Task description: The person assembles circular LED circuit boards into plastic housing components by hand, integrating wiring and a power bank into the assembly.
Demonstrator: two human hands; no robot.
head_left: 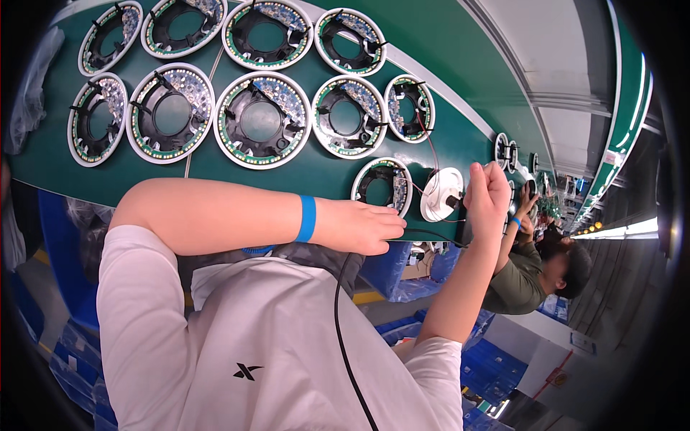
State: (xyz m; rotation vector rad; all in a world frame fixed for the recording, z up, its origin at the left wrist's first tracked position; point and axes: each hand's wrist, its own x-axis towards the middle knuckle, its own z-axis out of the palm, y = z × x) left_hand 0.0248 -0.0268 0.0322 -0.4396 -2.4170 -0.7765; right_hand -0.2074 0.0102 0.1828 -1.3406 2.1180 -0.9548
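Observation:
My left hand [363, 224] lies with fingers stretched out at the near table edge, by the lower rim of a ring-shaped circuit unit [405, 188]. That unit has a white rim, a black inner frame and small light squares round it. Beside it a white disc [435, 201] with a black part near its middle sits on the table. Thin reddish wires run from the disc's area toward the rings. My right hand [487, 197] is closed just right of the disc, thumb uppermost; what its fingers grip is hidden. A blue band circles my left wrist.
Two rows of similar ring units [262, 156] cover the green table [244, 183]. Another person [528, 276] works further along at the right, near more rings. A black cable [338, 316] crosses my front. Blue crates [392, 273] stand below the table edge.

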